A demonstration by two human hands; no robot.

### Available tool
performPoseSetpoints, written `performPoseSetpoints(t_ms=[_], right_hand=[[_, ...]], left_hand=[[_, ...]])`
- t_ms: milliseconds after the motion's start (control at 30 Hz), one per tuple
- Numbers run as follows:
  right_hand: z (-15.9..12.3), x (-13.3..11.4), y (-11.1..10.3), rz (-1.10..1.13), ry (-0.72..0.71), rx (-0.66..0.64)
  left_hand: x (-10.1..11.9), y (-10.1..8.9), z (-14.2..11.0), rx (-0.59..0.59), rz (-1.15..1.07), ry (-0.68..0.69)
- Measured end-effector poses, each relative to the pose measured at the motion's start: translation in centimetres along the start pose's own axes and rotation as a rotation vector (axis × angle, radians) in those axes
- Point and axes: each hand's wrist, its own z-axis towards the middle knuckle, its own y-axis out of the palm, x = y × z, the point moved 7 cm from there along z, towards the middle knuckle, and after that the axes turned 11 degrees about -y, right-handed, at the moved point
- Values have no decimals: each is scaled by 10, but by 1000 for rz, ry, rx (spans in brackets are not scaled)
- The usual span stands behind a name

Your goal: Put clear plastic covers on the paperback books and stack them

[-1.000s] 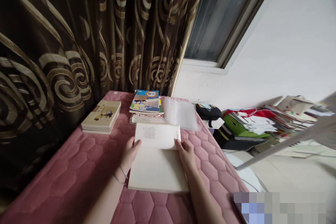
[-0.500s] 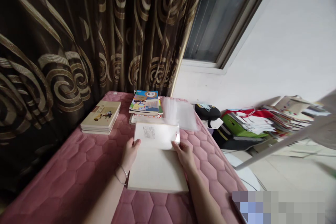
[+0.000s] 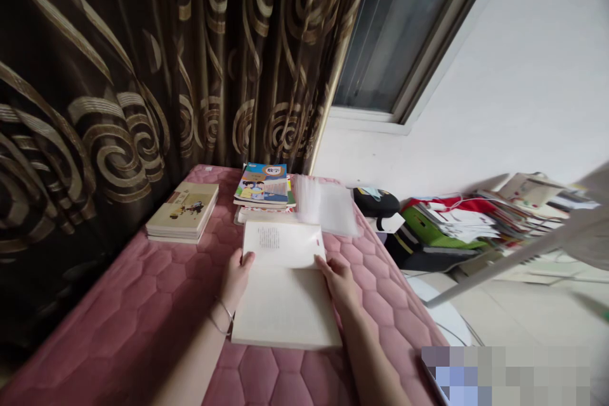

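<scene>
An open book point(image 3: 285, 307) lies on the pink quilted mattress in front of me. Its far leaf point(image 3: 290, 244) carries a small block of print, while the near page looks blank. My left hand point(image 3: 238, 273) pinches the left edge near the fold, thumb on top. On the opposite edge, my right hand point(image 3: 337, 279) holds the book in the same way, its fingers partly hidden. Beyond the far leaf is a stack of textbooks point(image 3: 261, 185) with a blue illustrated cover on top. Beside that stack lie clear plastic sheets point(image 3: 337, 209).
A stack of beige books point(image 3: 183, 210) sits at the left of the mattress point(image 3: 157, 304). Patterned curtains point(image 3: 214, 63) hang behind. Right of the mattress are a black case point(image 3: 375, 203), bags and piled papers point(image 3: 461, 222), and a slanting pale pole point(image 3: 495, 266).
The far leaf's right corner has lost its bright glare and sits slightly further left. My right hand has shifted a little to the right; my left hand keeps its place.
</scene>
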Motion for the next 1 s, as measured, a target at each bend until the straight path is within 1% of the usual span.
performPoseSetpoints(t_ms=[200,333,433,500,667,833,1000], right_hand=[[3,7,1,-9,-86,74],[1,8,-1,-9,-22,66],[-2,9,0,48,36,60],[-3,9,0,74,42,73],[0,3,0,10,-58,129],[1,-1,-2,-81,-86,126],[-3,6,-2,-51,5,51]], left_hand=[[2,-2,-1,20,30,30],[2,-1,-1,11,16,12],[2,0,-1,3,1,-6],[2,0,-1,2,-2,-12],[2,-1,-1,13,22,0],[2,-1,-2,20,41,7],[1,-1,-1,15,35,1]])
